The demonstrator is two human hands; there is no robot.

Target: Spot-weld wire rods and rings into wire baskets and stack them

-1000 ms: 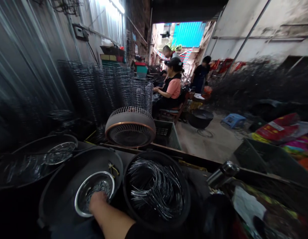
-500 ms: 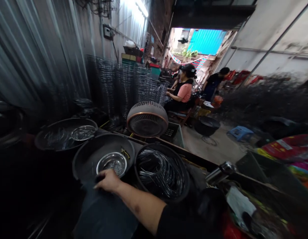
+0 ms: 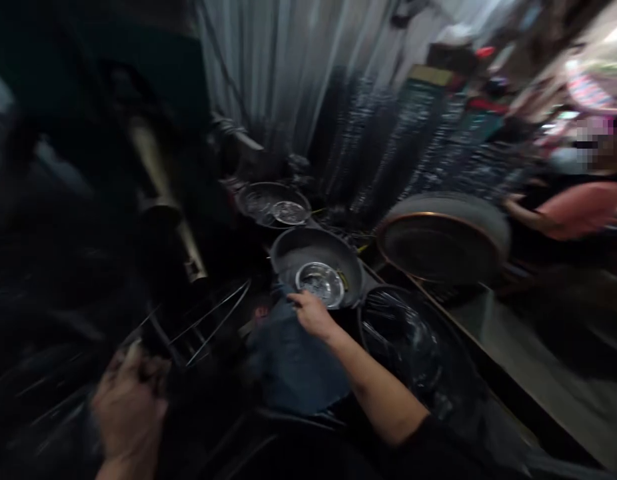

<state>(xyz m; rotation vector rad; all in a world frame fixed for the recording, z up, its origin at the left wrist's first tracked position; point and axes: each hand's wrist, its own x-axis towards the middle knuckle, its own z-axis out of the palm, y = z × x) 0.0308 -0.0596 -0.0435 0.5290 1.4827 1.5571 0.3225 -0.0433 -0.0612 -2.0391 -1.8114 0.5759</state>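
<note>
My left hand [image 3: 131, 400] is at the lower left, blurred, with fingers curled round one end of a bent metal wire frame [image 3: 216, 323]. The frame's thin rods reach up and to the right. My right hand [image 3: 316, 315] is at the near rim of a shiny metal bowl [image 3: 319, 285], fingers drawn together; anything between them is too small to make out. This bowl sits inside a wide dark basin [image 3: 293, 250] beside a small yellowish tool [image 3: 343, 280]. Dark blue cloth [image 3: 301, 367] lies below my right hand.
A basin of dark wires [image 3: 408, 340] stands right of the bowl. Farther back is another basin [image 3: 248, 200] with a metal dish [image 3: 288, 212]. A round fan [image 3: 443, 237] and stacked wire racks [image 3: 353, 133] stand behind. A machine with a pale rod [image 3: 151, 157] is at left. A person [image 3: 573, 213] sits at right.
The view has swung left, bringing my left hand, the wire frame and the machine into sight. My right hand stays by the metal bowl's near rim.
</note>
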